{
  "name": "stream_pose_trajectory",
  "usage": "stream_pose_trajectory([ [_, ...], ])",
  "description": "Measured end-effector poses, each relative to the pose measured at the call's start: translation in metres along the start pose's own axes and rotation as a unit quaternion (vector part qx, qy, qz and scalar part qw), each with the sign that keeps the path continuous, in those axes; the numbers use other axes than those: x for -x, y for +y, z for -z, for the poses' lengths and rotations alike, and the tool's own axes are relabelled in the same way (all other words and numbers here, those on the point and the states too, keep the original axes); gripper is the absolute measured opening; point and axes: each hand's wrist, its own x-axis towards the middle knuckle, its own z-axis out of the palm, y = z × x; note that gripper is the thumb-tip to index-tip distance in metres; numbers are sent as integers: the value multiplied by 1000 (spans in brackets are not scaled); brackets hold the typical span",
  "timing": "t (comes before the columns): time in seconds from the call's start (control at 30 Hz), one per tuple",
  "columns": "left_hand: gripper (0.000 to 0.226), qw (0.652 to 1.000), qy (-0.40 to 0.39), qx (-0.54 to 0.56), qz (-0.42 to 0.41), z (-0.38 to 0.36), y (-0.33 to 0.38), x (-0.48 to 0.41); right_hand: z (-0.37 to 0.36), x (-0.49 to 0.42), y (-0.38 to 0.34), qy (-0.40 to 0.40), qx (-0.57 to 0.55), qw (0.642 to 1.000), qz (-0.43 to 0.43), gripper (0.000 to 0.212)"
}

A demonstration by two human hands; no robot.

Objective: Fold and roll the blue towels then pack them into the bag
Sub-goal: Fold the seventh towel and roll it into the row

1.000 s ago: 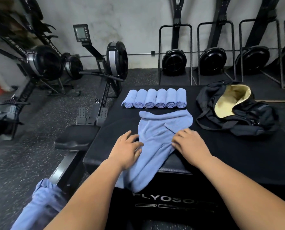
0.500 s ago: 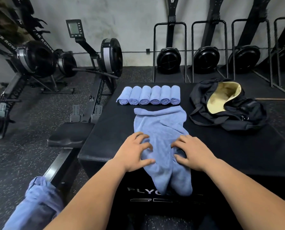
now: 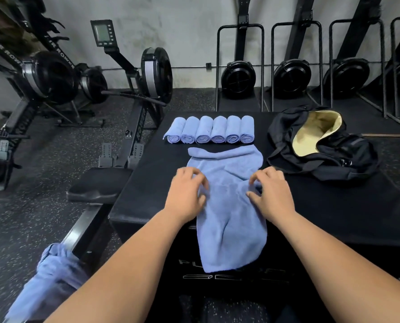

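A blue towel (image 3: 229,206) lies lengthwise on the black plyo box (image 3: 334,206), its near end hanging over the front edge. My left hand (image 3: 186,197) pinches the towel's left edge with curled fingers. My right hand (image 3: 272,195) pinches the right edge, where the cloth bunches a little. Several rolled blue towels (image 3: 209,129) sit in a row at the back of the box. The black bag (image 3: 322,148) lies open at the right, showing its pale yellow lining.
More blue towels (image 3: 52,273) hang at the lower left beside a rower rail. Rowing machines (image 3: 133,89) stand to the left, and more are stored upright along the back wall. A black seat pad (image 3: 96,185) adjoins the box's left side.
The towel has been pulled straighter and now hangs squarely over the front edge. Both hands moved apart from the towel's middle to its side edges and slightly farther away.
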Motion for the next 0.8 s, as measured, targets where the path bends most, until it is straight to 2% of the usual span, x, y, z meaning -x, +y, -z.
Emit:
stream_pose_trajectory([
  [0.07, 12, 994, -60, 31, -81, -8, 4, 14, -4, 11, 3, -34, 50, 994, 95, 14],
  [0.13, 21, 987, -85, 23, -133, -14, 0, 32, -4, 23, 11, -74, 51, 986, 138, 22],
  [0.23, 41, 985, -64, -18, -160, -14, -14, 48, 1, 39, 30, -90, 37, 981, 170, 40],
  [0.33, 35, 986, -36, -27, -163, -11, -20, 51, 14, 45, 37, -93, 53, 971, 213, 37],
  [0.4, 30, 987, -15, -32, -155, -12, -20, 47, 15, 39, 36, -80, 70, 966, 235, 22],
  [0.47, 32, 994, 9, -18, -111, -13, -21, 36, 11, 27, 34, -82, 68, 970, 220, 16],
  [0.53, 34, 998, 52, 27, -22, -10, -21, 17, 12, 9, 26, -90, -10, 989, 119, 16],
  [0.6, 30, 992, 64, 71, 85, -2, -21, -4, 15, -7, 20, -70, -111, 991, 6, 20],
  [0.63, 24, 989, 59, 71, 119, 1, -20, -11, 17, -11, 15, -55, -134, 989, -11, 20],
  [0.7, 14, 992, 65, 6, 108, 4, -22, -15, 18, -7, 5, -63, -115, 991, 34, 15],
  [0.8, 21, 999, 22, -30, 5, -3, -31, 1, 6, 17, 1, -120, -8, 978, 168, 43],
])
